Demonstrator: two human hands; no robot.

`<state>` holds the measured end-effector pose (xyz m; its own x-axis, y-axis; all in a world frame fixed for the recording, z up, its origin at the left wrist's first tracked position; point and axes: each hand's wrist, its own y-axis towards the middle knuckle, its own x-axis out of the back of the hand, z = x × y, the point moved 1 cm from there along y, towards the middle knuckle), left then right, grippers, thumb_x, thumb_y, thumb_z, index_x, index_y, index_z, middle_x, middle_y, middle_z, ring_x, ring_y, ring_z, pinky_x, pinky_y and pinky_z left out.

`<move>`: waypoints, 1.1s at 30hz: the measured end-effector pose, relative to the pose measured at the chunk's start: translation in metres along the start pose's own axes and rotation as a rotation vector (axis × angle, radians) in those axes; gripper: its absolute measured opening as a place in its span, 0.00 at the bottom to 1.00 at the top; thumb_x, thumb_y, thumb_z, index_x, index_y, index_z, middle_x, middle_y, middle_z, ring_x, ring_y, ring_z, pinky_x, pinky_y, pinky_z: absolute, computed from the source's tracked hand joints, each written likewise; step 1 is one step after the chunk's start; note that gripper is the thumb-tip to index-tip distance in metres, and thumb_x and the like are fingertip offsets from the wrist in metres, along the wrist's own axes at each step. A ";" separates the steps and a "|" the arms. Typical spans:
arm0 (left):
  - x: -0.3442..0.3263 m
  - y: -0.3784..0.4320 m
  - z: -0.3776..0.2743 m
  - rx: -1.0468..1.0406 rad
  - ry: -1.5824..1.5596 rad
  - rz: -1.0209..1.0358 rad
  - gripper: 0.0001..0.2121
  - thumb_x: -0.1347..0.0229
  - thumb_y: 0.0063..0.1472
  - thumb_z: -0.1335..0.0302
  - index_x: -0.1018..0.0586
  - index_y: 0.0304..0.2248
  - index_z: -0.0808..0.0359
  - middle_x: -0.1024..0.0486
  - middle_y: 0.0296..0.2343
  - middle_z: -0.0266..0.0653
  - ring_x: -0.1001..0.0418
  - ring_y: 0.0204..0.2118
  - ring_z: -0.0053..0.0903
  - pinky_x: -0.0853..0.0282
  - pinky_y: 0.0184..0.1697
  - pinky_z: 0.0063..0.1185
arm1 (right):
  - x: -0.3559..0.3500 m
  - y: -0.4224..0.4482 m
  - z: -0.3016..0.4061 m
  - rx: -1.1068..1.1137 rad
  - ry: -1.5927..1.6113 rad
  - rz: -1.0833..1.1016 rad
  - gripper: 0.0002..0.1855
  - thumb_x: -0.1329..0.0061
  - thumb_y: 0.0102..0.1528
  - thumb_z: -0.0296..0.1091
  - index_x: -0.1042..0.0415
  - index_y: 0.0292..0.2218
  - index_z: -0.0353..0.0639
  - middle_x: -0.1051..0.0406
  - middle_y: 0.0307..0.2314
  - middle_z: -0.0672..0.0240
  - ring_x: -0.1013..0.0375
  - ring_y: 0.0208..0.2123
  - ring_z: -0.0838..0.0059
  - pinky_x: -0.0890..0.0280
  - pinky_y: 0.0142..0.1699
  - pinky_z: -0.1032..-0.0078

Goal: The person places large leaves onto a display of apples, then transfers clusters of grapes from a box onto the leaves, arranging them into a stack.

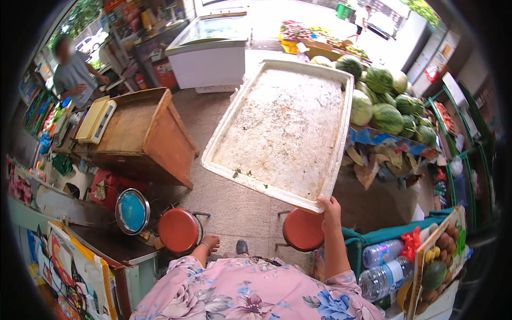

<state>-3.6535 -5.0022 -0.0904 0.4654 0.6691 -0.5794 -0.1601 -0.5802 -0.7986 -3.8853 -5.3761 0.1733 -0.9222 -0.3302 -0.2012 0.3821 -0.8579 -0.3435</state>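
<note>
A large, shallow white foam tray (280, 128) with a dirt-stained inside and a few leaf scraps is held up in front of me. My right hand (331, 208) grips its near right corner, with the thumb over the rim. The tray's far end reaches close beside a heap of watermelons (384, 118). My left hand (211, 242) hangs low at my side, near a round red stool (178, 230), with its fingers curled. Whether it holds anything small cannot be seen.
A second red stool (303, 229) stands under the tray's near corner. On the left is a wooden counter (172, 136) bearing a scale (96, 120); a person (74, 74) stands behind it. A chest freezer (208, 60) is ahead. Large plastic bottles (386, 278) lie at the right.
</note>
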 end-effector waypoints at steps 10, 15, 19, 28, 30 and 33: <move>0.075 -0.032 -0.001 -0.018 0.140 -0.780 0.08 0.55 0.50 0.73 0.27 0.18 0.64 0.33 0.14 0.37 0.36 0.13 0.31 0.40 0.14 0.28 | -0.072 0.075 -0.051 -0.252 -0.177 -0.050 0.12 0.54 0.39 0.35 0.36 0.27 0.37 0.36 0.21 0.68 0.36 0.20 0.77 0.41 0.19 0.79; 0.003 -0.010 -0.048 -0.028 0.237 -0.716 0.03 0.55 0.49 0.74 0.31 0.20 0.61 0.34 0.15 0.31 0.36 0.16 0.23 0.42 0.15 0.24 | -0.084 0.154 -0.080 0.021 -0.437 -0.258 0.21 0.51 0.35 0.34 0.39 0.32 0.33 0.35 0.24 0.64 0.34 0.24 0.73 0.37 0.27 0.76; 0.019 0.016 -0.088 -0.104 0.157 -0.625 0.05 0.54 0.49 0.75 0.32 0.18 0.61 0.36 0.13 0.31 0.39 0.13 0.22 0.46 0.11 0.21 | -0.121 0.214 -0.047 0.219 -0.798 -0.307 0.27 0.51 0.33 0.35 0.42 0.36 0.35 0.34 0.27 0.56 0.32 0.29 0.60 0.37 0.36 0.71; -0.081 0.064 -0.296 -0.254 0.211 -0.797 0.03 0.55 0.49 0.75 0.32 0.20 0.62 0.36 0.13 0.33 0.40 0.12 0.22 0.47 0.10 0.20 | -0.111 0.388 0.003 0.334 -1.504 -0.120 0.45 0.52 0.36 0.30 0.58 0.54 0.59 0.39 0.32 0.55 0.35 0.33 0.54 0.38 0.37 0.65; -0.103 0.093 -0.335 -0.335 0.067 -0.708 0.04 0.54 0.49 0.76 0.31 0.27 0.63 0.34 0.16 0.33 0.37 0.14 0.21 0.44 0.11 0.19 | -0.105 0.428 0.003 0.144 -1.670 -0.108 0.43 0.51 0.38 0.35 0.57 0.54 0.59 0.41 0.33 0.56 0.33 0.32 0.57 0.36 0.37 0.67; -0.168 0.120 -0.407 -0.352 0.103 -0.664 0.11 0.52 0.48 0.78 0.32 0.35 0.64 0.33 0.18 0.32 0.34 0.16 0.20 0.40 0.13 0.19 | -0.097 0.477 0.008 -0.157 -1.716 -0.069 0.45 0.53 0.40 0.40 0.63 0.55 0.64 0.39 0.35 0.50 0.33 0.34 0.54 0.37 0.39 0.66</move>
<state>-3.3967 -5.3730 -0.0229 0.4491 0.8927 0.0374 0.4615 -0.1959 -0.8653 -3.6145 -5.7565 0.0363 0.0984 -0.3969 0.9126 0.2475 -0.8784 -0.4088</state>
